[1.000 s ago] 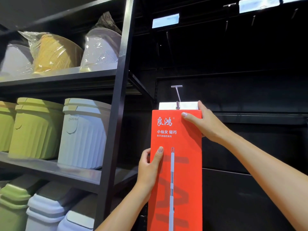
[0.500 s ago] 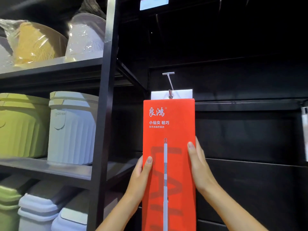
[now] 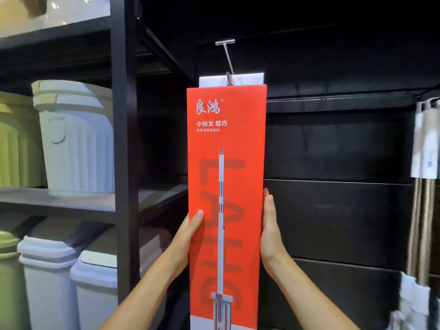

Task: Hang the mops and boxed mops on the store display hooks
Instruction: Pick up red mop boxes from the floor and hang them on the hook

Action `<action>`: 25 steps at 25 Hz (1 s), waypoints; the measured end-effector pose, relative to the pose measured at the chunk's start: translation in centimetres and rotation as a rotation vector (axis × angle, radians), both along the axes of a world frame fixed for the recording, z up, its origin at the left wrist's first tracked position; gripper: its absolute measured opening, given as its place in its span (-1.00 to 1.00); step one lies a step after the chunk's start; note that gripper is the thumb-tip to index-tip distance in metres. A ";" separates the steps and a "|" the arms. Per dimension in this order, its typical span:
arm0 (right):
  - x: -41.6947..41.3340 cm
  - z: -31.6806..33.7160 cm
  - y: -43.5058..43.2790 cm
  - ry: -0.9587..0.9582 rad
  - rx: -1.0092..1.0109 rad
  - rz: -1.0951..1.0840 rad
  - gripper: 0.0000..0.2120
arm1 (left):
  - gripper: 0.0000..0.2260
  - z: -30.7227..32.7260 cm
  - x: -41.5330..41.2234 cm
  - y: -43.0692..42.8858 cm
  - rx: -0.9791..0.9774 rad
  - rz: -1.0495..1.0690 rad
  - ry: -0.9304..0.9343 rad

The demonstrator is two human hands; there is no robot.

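A tall orange boxed mop hangs upright in the middle of the view. Its white top tab is threaded on a metal display hook that sticks out of the black back panel. My left hand holds the box's left edge at mid-height, thumb on the front face. My right hand lies flat against the box's right edge at about the same height. The box's bottom runs out of view.
A black shelf post stands just left of the box, with white and green ribbed bins on the shelves. At the far right hang unboxed mops with metal handles and a white label. Black wall panel lies between.
My right hand has come down from the box's top corner to its right edge at mid-height. The left hand stays on the left edge. The view has tilted down and moved closer.
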State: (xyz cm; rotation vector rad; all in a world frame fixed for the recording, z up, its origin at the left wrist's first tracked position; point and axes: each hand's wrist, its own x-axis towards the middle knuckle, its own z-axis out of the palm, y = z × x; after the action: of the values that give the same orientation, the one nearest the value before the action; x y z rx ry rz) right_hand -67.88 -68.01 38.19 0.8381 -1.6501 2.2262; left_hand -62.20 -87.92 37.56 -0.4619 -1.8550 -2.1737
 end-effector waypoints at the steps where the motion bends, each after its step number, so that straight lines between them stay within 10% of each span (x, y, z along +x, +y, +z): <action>1: -0.3 -1.9 0.2 -0.057 0.011 -0.007 -0.20 | -0.32 -1.5 -0.1 -0.1 -0.021 -0.010 0.009; 9: -0.5 -11.9 0.0 -0.488 0.050 0.000 -0.20 | -0.11 -9.4 0.6 1.3 0.026 -0.027 -0.158; 25: 0.7 -11.8 -0.9 -0.441 -0.005 -0.235 -0.33 | -0.10 -9.2 1.4 2.2 -0.022 0.157 -0.024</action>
State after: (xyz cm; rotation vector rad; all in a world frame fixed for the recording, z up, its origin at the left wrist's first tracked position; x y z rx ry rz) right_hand -67.19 -68.87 26.38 0.1371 -1.8077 2.3535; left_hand -60.76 -85.73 28.33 -0.2846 -1.8621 -2.0668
